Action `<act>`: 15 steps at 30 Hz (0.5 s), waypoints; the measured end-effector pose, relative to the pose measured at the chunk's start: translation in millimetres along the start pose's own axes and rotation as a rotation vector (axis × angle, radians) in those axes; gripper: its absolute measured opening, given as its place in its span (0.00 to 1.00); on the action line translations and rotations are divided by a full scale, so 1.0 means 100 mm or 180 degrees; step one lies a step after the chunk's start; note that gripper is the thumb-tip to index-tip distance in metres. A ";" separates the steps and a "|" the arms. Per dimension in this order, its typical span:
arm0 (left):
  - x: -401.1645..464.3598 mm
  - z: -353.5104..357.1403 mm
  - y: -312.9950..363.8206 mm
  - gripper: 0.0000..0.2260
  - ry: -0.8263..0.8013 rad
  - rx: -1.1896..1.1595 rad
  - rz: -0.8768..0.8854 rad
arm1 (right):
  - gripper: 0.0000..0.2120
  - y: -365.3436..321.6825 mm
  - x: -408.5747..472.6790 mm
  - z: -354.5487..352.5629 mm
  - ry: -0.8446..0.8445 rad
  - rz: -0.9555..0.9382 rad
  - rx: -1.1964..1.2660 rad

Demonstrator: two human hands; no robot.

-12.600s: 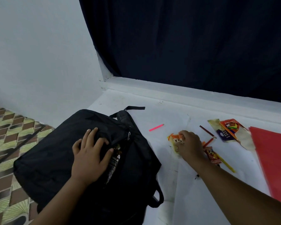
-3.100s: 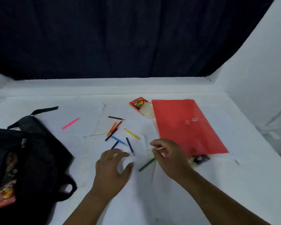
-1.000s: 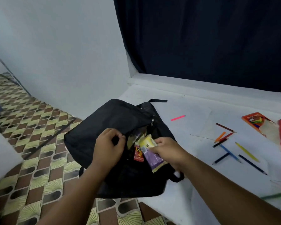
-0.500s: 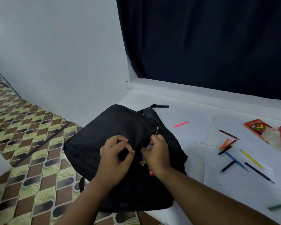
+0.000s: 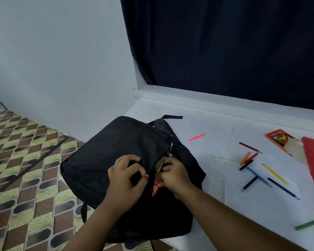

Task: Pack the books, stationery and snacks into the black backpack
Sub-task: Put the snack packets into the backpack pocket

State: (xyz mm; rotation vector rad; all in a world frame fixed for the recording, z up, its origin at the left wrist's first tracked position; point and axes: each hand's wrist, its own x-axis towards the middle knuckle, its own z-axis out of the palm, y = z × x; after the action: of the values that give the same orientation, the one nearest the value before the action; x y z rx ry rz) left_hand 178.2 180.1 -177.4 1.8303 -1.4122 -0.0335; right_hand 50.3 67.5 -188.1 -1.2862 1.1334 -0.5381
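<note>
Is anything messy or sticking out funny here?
Yes. Colored pencils lie scattered loose on the white surface, and a red snack wrapper pokes out of the black backpack pocket beside the right hand.

Domestic room, likely home. Patterned brown-green floor tiles, plain pale painted wall, dark navy curtain over white ledge, paper-covered white surface.
</note>
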 end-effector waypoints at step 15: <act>0.07 -0.04 -0.02 0.03 0.0030 -0.0324 -0.0132 | 0.31 0.14 0.02 -0.15 0.0386 -0.0774 -0.0224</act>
State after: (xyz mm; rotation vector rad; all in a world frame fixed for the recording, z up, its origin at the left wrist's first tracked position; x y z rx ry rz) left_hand 184.0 176.2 -172.7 1.7735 -1.3419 -0.1157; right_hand 34.1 61.9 -200.3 -1.4792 1.1099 -0.7705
